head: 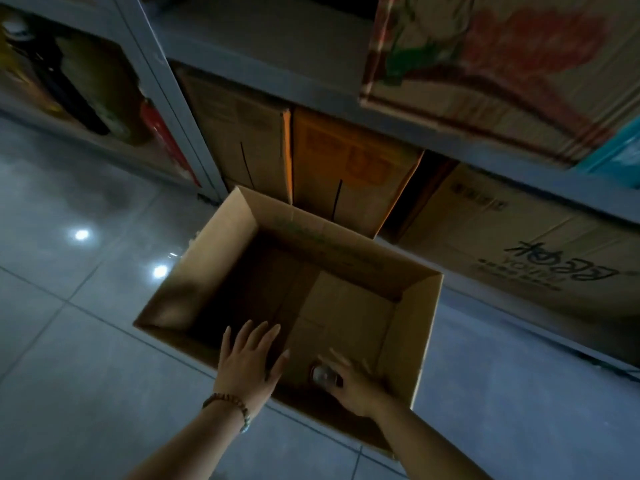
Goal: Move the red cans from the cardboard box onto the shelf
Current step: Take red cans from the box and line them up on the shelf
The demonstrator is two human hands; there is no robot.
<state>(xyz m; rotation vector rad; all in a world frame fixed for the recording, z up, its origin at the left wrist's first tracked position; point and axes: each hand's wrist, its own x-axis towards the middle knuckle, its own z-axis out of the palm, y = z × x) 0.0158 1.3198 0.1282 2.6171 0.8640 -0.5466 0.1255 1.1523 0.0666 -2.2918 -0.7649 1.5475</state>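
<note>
Head view looks down into a dim storeroom. At far left the tiled floor carries two bright reflections of lamps. Your left grip comes next, released, with the fingers straight and spread over the near rim of the cardboard box. It holds nothing, and a beaded bracelet sits on its wrist.

The box stands open on the floor just in front of the shelf, and its bottom is almost bare. One red can shows in the near right corner, with its silvery end turned toward you. I cannot tell whether it stands or lies. Your right grip is down inside the box with its fingers curled round that can, grasping it.

Judging by the bare bottom, the emptying is nearly finished, and this looks like the only can in the box, though the near wall hides a strip of the bottom. What is left is to lift it out and set it on the shelf.

To the right, closed cartons fill the lower level of the shelf and a printed carton stands above. No cans already placed are in sight, so the count on the shelf cannot be told.
</note>
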